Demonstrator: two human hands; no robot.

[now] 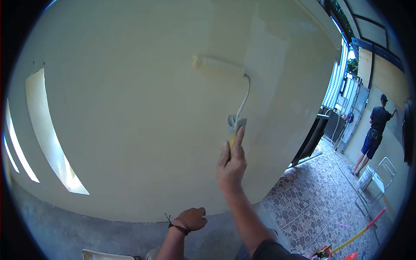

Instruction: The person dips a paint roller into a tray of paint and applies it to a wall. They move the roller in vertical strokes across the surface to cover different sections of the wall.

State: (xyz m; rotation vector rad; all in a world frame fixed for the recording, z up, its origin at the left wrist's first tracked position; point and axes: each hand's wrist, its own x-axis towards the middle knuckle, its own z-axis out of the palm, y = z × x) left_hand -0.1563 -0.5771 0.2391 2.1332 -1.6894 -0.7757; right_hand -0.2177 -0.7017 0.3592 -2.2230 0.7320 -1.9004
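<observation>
My right hand (233,167) is closed around the yellow handle of a paint roller (241,103), index finger stretched along it. The bent metal frame of the roller rises from the grip, and a pale cloth or plastic piece is bunched at the top of the handle. Its cream sleeve, slightly blurred, lies against the pale wall (130,108). A wetter, differently toned patch shows to the upper right of the roller. Lower down, my left hand (193,219) hangs in front of the wall's grey base with fingers curled in, nothing seen in it, bracelets round the wrist.
Narrow slots (54,134) pierce the wall at left. A tray-like object (106,255) is at the bottom edge. On the right, a person (378,125) faces another wall near a bucket (367,177) and folding chair (378,184). A yellow-and-pink pole (357,234) crosses the stone-patterned floor.
</observation>
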